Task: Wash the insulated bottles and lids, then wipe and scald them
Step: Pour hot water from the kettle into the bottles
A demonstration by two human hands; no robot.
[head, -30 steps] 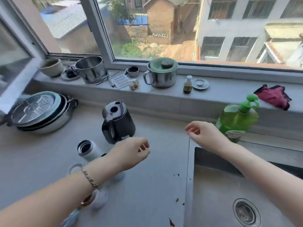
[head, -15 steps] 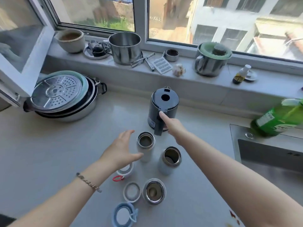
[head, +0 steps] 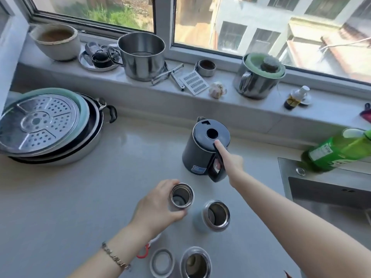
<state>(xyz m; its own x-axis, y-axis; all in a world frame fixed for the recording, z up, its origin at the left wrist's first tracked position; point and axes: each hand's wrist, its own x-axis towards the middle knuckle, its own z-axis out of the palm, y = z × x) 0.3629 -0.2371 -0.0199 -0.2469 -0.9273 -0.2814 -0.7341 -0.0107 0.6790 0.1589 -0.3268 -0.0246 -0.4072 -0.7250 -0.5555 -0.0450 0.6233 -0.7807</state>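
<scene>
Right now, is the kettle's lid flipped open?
No, the black lid lies flat on the kettle, with the right hand on its handle.

Daylight pours in through the window (head: 261, 27) ahead of me, and the scene is bright. The buildings outside are washed out, nearly overexposed. The counter (head: 60, 197) is evenly lit, with a pale sheen and only soft shadows under the kettle (head: 198, 155) and pans (head: 60, 137). Steel rims catch small highlights. The wide lens bends the sill (head: 140, 91) and window frame into curves toward the edges. The green bottle (head: 337, 151) at right is smeared by motion blur, and fine detail looks soft throughout.
</scene>
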